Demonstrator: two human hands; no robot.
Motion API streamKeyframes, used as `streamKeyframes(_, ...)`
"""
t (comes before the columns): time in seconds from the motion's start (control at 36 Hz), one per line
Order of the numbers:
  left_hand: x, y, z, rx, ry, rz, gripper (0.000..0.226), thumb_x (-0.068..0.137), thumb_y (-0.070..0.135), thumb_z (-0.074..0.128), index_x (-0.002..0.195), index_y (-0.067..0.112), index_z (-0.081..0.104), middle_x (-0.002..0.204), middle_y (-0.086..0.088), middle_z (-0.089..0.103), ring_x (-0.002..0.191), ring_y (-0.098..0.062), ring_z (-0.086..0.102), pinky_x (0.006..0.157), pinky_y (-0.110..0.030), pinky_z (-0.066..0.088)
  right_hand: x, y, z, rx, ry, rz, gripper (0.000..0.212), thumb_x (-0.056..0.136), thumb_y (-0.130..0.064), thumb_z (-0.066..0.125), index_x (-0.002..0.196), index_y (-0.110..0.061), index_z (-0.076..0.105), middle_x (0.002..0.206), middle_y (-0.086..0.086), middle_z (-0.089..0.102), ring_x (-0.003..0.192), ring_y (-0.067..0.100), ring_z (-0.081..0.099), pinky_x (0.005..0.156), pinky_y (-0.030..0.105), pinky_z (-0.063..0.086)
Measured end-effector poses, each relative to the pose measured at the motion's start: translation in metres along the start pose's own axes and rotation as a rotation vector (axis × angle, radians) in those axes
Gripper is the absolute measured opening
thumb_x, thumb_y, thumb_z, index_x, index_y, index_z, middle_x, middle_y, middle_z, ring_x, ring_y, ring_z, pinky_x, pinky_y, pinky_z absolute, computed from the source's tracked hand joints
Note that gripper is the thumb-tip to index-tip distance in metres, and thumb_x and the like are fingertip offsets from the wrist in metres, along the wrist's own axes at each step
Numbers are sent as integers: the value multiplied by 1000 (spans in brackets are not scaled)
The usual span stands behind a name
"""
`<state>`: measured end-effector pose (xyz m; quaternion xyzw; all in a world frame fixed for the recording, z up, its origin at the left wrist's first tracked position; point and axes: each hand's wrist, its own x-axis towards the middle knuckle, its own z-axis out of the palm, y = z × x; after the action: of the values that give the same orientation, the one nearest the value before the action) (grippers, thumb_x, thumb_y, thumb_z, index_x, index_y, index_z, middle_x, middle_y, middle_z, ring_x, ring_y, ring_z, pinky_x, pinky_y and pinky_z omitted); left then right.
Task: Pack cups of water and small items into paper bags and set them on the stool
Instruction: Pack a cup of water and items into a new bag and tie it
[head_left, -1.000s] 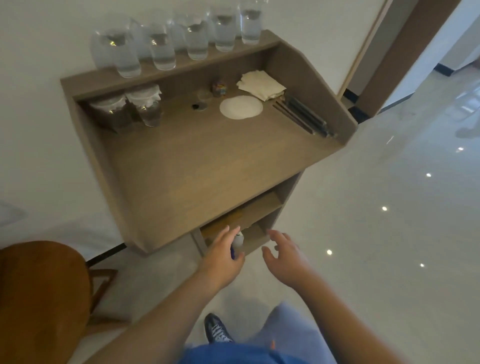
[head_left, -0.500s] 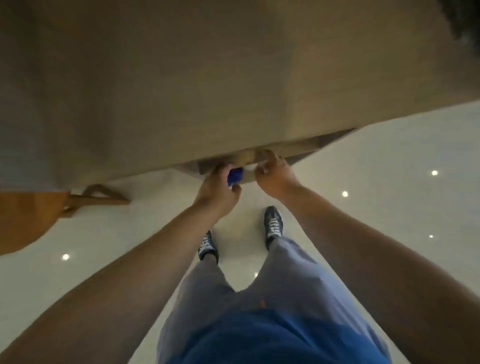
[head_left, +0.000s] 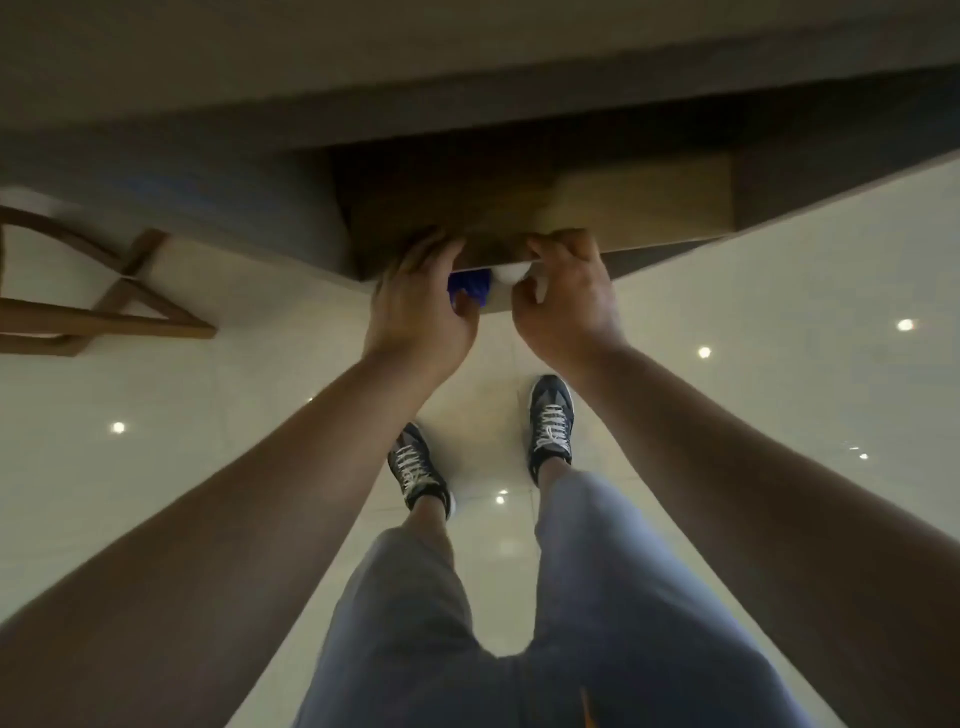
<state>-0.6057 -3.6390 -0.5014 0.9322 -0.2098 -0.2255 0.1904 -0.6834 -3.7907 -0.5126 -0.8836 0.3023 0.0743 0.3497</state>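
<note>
Small blue-and-white item (head_left: 470, 288) half hidden, left hand (head_left: 421, 306) grip round it, right hand (head_left: 566, 296) grip unclear

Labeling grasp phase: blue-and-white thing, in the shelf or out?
Out: blue-and-white item sits in front of the shelf edge, between left hand and right hand. Grip hidden: cannot tell.

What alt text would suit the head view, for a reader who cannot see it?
Seen from above, a person's left hand and right hand reach to the low open shelf of a wooden cabinet, with a small blue and white object between them. Their grip is unclear; a wooden stool stands at left.
</note>
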Motion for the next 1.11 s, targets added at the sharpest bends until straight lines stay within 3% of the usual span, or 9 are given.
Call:
streamKeyframes(0.25,-5,-21,33,217,85,129,86,91,30,68,163,24,23,171,1,23,160,-25,12,129,-50,20,35,-3,-5,259,159,136,40,98,-24,59,137,-27,52,110,-6,65,91,13,67,69,26,56)
streamKeyframes(0.36,-5,-16,38,229,132,129,88,89,32,71,163,23,25,170,-1,26,160,-26,14,129,-49,18,57,-12,-15,220,141,171,50,103,-33,51,152,-26,45,127,0,60,101,18,65,82,34,59)
streamKeyframes(0.47,-6,-16,43,246,148,121,90,88,33,72,163,23,24,170,-3,25,160,-26,12,130,-50,15,54,-22,-10,118,94,138,58,105,-34,49,160,-27,34,145,4,43,108,18,51,87,30,46)
streamKeyframes(0.58,-7,-15,44,235,151,104,92,87,34,75,163,22,24,171,-3,24,161,-27,12,130,-51,14,47,-27,-4,127,139,105,62,102,-29,51,161,-26,31,149,6,40,108,17,46,90,28,44)
streamKeyframes(0.69,-7,-12,43,216,129,77,95,87,37,75,164,23,21,172,-3,20,161,-28,10,130,-52,13,45,-35,-2,74,170,97,72,101,-36,53,166,-25,23,153,6,38,128,28,49,99,29,41)
streamKeyframes(0.86,-7,-13,40,209,99,73,95,88,37,72,164,25,18,173,-1,16,160,-29,12,129,-54,14,49,-44,-8,-133,274,104,72,95,-52,53,159,-21,40,153,5,43,134,28,45,108,37,41)
streamKeyframes(0.97,-5,-12,38,212,79,62,92,89,39,70,164,26,17,174,-1,14,161,-29,11,130,-53,14,58,-46,-13,90,419,-16,55,95,-50,51,137,-17,61,132,3,60,119,18,56,93,22,49)
streamKeyframes(1.03,-6,-11,36,208,64,54,91,91,41,68,164,27,15,174,0,12,161,-28,9,130,-52,13,64,-49,-22,310,392,-2,38,98,-42,62,125,-16,63,115,-1,68,103,12,66,83,19,56)
streamKeyframes(1.11,-6,-9,32,182,54,52,89,91,41,68,164,28,17,173,1,14,160,-28,13,130,-50,14,76,-55,-37,657,232,110,12,96,-25,71,100,-13,69,97,7,75,90,23,77,82,32,64)
